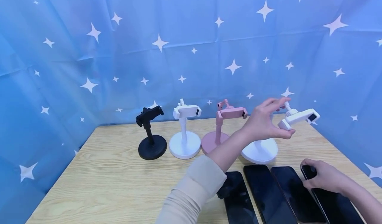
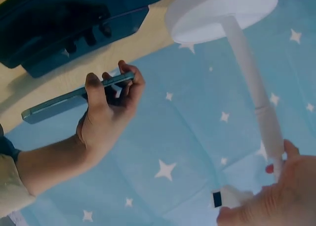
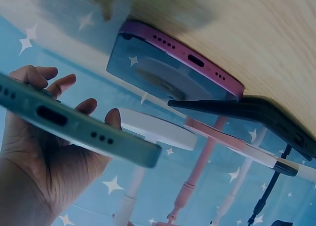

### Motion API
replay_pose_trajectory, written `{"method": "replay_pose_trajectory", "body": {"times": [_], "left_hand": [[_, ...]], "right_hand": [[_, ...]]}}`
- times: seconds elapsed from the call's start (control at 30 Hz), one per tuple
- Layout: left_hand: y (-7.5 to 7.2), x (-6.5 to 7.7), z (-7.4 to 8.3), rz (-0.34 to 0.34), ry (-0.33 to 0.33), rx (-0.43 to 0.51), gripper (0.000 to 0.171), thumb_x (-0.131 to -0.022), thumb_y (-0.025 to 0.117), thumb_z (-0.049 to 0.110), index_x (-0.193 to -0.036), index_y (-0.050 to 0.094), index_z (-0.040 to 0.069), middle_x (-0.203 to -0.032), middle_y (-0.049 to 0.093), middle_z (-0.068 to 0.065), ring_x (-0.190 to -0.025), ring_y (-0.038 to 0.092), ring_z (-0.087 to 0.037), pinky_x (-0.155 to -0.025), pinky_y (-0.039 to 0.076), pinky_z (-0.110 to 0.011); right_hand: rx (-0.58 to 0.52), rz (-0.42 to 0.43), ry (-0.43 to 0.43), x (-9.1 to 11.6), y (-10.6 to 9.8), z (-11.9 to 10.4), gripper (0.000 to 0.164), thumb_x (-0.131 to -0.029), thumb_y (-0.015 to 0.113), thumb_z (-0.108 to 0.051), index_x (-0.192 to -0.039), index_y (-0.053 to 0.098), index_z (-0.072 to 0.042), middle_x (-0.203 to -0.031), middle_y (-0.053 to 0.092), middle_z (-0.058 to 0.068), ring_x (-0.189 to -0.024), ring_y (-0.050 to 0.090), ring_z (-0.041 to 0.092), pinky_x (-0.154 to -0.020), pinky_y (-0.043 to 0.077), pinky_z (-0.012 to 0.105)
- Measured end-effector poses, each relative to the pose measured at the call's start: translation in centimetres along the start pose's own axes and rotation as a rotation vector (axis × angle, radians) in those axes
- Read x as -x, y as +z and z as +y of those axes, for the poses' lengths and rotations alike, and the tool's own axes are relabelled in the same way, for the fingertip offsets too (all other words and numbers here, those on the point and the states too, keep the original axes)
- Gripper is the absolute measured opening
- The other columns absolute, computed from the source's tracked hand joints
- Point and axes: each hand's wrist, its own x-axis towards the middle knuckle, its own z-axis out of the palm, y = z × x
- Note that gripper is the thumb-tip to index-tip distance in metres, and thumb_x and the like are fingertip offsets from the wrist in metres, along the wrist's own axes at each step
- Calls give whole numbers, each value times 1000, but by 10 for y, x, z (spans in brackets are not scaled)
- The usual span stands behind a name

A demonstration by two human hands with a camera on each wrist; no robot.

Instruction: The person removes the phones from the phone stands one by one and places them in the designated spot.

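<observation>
My left hand [image 1: 267, 119] reaches across to the rightmost white phone stand [image 1: 260, 150]. Its thumb and fingers grip the stand's clamp head [image 1: 299, 117], which is tilted. In the left wrist view, the same hand [image 2: 276, 196] shows at the lower right on the stand's upper end. My right hand [image 1: 325, 177] holds a smartphone [image 1: 337, 205] by its edges near the far end, thumb on one side and fingers on the other. The right wrist view shows this phone's greenish bottom edge [image 3: 74, 122] with its charging port. In the left wrist view, the phone [image 2: 59, 102] appears raised off the table.
Three more dark smartphones lie side by side: one [image 1: 240, 200] partly behind the left sleeve, a middle one [image 1: 268, 194], and one [image 1: 296, 190] beside the held phone. A black stand [image 1: 152, 147], a white stand [image 1: 185, 144] and a pink stand [image 1: 213, 141] line the wooden table's [image 1: 104, 177] back.
</observation>
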Motion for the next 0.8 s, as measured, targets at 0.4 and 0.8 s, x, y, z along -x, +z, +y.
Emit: {"method": "replay_pose_trajectory", "body": {"times": [0.4,0.8], "left_hand": [[21,-5,-23,8,-52,-19,80,-69,77,28,-138,39,16,-124,48,-2,-112,47,-5,-82,38,-7],[22,-8,-31,-43,-176,16,78,-74,74,33,-141,35,25,-134,42,5,-114,45,0,-80,40,-9]], "right_hand": [[26,14,2,-6,-3,3,56,-72,72,-18,-113,49,12,-98,56,23,-78,47,26,-61,40,33],[-6,-14,24,-13,-4,13,55,-73,70,-14,-115,46,14,-108,51,33,-85,45,32,-64,39,35]]}}
